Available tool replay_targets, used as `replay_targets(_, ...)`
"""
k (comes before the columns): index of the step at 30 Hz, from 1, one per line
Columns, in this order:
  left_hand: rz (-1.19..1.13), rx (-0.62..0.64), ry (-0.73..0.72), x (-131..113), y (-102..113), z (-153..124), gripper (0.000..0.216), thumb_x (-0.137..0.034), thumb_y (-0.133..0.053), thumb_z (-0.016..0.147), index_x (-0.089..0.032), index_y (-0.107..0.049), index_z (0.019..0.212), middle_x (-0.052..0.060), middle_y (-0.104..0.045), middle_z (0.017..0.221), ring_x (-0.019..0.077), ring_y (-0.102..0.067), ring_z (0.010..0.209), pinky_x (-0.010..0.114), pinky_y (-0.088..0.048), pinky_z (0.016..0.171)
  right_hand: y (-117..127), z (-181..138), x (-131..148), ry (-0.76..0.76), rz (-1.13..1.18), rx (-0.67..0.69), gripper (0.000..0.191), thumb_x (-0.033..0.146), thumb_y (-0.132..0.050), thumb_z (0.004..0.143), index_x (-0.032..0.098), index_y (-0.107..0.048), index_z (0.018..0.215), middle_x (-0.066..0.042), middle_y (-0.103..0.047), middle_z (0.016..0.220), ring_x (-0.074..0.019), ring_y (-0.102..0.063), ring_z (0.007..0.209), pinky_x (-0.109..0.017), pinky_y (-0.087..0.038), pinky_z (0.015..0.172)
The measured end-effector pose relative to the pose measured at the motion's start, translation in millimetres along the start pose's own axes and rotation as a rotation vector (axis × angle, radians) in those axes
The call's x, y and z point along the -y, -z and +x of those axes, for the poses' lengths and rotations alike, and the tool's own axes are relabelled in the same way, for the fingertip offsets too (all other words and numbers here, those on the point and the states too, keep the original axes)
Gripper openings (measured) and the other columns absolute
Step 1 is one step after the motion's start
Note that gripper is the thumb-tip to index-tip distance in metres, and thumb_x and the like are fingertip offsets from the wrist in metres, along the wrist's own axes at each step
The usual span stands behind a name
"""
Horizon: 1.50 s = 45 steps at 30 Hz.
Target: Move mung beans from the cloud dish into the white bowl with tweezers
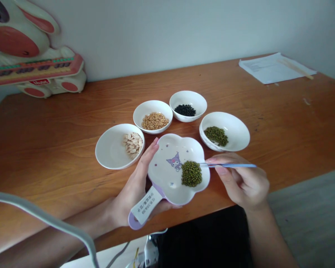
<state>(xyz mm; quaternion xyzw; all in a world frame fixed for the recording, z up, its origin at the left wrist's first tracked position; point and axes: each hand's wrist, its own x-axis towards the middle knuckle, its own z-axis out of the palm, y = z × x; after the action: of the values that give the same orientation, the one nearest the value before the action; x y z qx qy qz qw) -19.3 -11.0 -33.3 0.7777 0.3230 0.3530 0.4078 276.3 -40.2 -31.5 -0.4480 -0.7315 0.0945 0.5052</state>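
My left hand is wrapped round a flower-shaped white plate with a purple rim, a labelled handle and a cartoon figure. Green mung beans lie heaped on the plate's right side. Pinched in my right hand is a slim fork with a bluish handle. Its metal tip is at the edge of the heap; whether it touches the beans I cannot tell. Just beyond, a white bowl contains more mung beans.
Left of the plate stands a bowl of pale flat seeds. Behind are bowls of yellow soybeans and black beans. A toy rabbit with keyboard is back left, papers back right. A grey cable crosses the lower left.
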Motion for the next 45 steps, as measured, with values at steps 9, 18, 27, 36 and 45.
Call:
replay_targets(9,0.003,0.000,-0.004,5.0,-0.6,-0.3,0.140,-0.044,-0.106,0.073,-0.038,-0.014,0.178,0.015,-0.016,0.188,0.0496,-0.017,0.172,0.074,-0.014,0.140,-2.5,-4.4,-3.9,0.077,0.012,0.031,0.042,0.000,-0.070,0.093,0.026,-0.076,0.126,-0.005,-0.084,0.107,-0.0220,-0.082,0.093,-0.036,-0.069,0.082)
replay_targets(18,-0.016,0.010,-0.028,4.7,-0.1,-1.1,0.140,-0.044,-0.106,0.073,-0.036,-0.013,0.178,0.017,-0.014,0.188,0.0504,-0.017,0.172,0.076,-0.015,0.139,-1.6,-4.5,-4.2,0.086,-0.008,0.030,0.040,-0.002,-0.070,0.090,0.024,-0.079,0.119,-0.003,-0.083,0.103,-0.0190,-0.079,0.087,-0.033,-0.067,0.081)
replay_targets(27,-0.005,0.028,-0.026,1.9,0.7,3.9,0.141,-0.046,-0.105,0.073,-0.036,-0.012,0.178,0.019,-0.015,0.187,0.0513,-0.021,0.171,0.075,-0.019,0.139,-1.0,-5.3,-3.3,0.136,-0.071,0.027,0.039,-0.004,-0.071,0.089,0.022,-0.079,0.117,-0.003,-0.083,0.100,-0.0188,-0.078,0.084,-0.032,-0.066,0.074)
replay_targets(36,0.010,0.015,-0.066,4.8,0.1,2.9,0.141,-0.047,-0.105,0.073,-0.035,-0.012,0.179,0.019,-0.015,0.187,0.0520,-0.019,0.171,0.077,-0.021,0.137,-4.1,-16.7,-15.0,-0.034,-0.273,-0.595,0.013,0.026,-0.069,0.102,0.027,-0.082,0.099,-0.001,-0.075,0.077,-0.0206,-0.071,0.066,-0.040,-0.060,0.065)
replay_targets(45,0.000,0.016,-0.035,4.6,-0.2,1.7,0.143,-0.045,-0.107,0.071,-0.036,-0.012,0.178,0.019,-0.017,0.187,0.0510,-0.020,0.171,0.076,-0.018,0.138,-12.0,-7.5,-5.3,-0.310,-0.172,-0.740,0.023,0.034,-0.071,0.106,0.024,-0.082,0.122,-0.006,-0.082,0.096,-0.0188,-0.074,0.069,-0.034,-0.061,0.064)
